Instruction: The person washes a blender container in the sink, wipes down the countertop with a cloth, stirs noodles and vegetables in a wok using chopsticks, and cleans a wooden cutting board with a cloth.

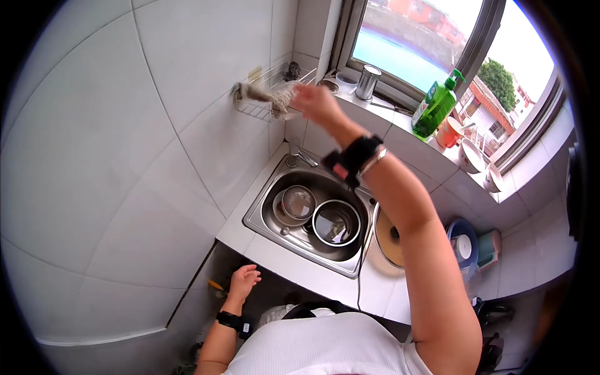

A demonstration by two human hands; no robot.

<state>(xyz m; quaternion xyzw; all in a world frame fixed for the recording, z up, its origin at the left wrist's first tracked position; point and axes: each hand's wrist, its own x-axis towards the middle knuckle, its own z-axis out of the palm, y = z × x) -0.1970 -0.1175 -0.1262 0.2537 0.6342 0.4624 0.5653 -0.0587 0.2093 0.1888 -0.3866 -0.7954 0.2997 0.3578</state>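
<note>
My right hand [320, 105], blurred by motion, is raised at the wire rack [255, 112] on the tiled wall. Its fingers look closed on the edge of a beige, stringy dishcloth [283, 100], which is also smeared. My left hand [244, 281] hangs low before the counter edge, fingers loosely bent and apart, holding nothing. Between the two hands lies the steel sink [284, 240]. Inside it, a round pot [337, 223] with a pale rim holds liquid, beside a smaller metal bowl [299, 203] resting over another dish.
The faucet [292, 159] stands at the sink's back left corner. On the window sill are a metal canister [368, 83], a green soap bottle [434, 109], an orange cup [449, 133] and bowls [470, 156]. A round lid [389, 240] and blue basin [461, 230] are to the right.
</note>
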